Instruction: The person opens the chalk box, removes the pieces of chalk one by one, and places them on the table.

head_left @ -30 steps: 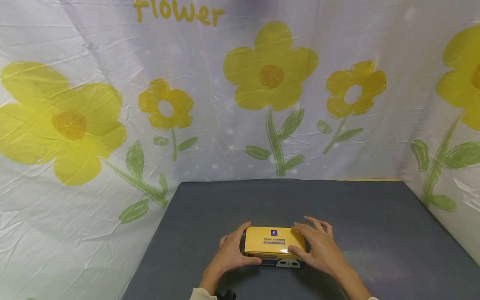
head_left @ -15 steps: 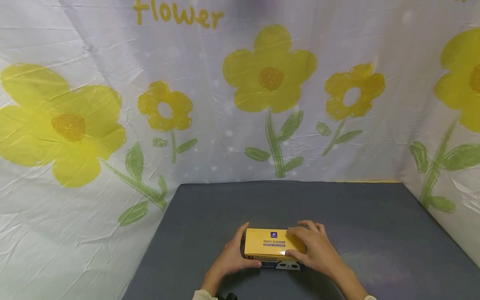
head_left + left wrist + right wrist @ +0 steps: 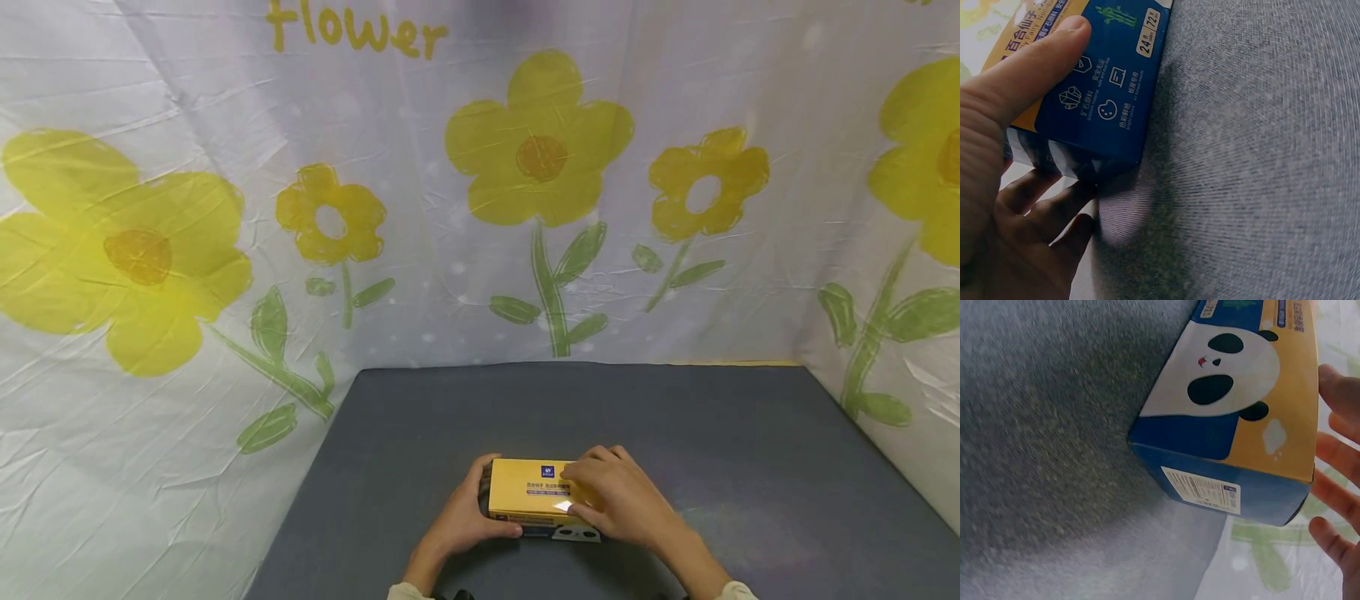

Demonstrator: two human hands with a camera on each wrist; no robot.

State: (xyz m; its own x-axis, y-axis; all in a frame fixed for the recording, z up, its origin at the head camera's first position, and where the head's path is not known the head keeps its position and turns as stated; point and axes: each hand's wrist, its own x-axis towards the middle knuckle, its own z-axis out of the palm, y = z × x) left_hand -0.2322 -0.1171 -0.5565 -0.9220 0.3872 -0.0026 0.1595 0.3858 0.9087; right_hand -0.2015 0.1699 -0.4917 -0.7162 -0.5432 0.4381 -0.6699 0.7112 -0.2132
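Observation:
A yellow and blue cardboard box (image 3: 521, 496) with a panda printed on its long side stands on the dark grey table, lid closed. My left hand (image 3: 460, 510) grips its left end. In the left wrist view the thumb (image 3: 1041, 65) lies along the printed front of the box (image 3: 1104, 134), and the other fingers reach around the end. Over the right part of the lid lies my right hand (image 3: 626, 502), fingertips at the top. The right wrist view has the box's barcode end (image 3: 1210, 490) facing me, with right-hand fingers (image 3: 1342, 394) extended beside the top edge.
The grey table (image 3: 420, 408) extends behind and to both sides of the box. White cloth (image 3: 420, 292) printed with yellow flowers hangs along the back and sides.
My right hand has slid left over the lid, and its fingers have drawn closer together. The left hand keeps its grip at the left end; the box stays in place.

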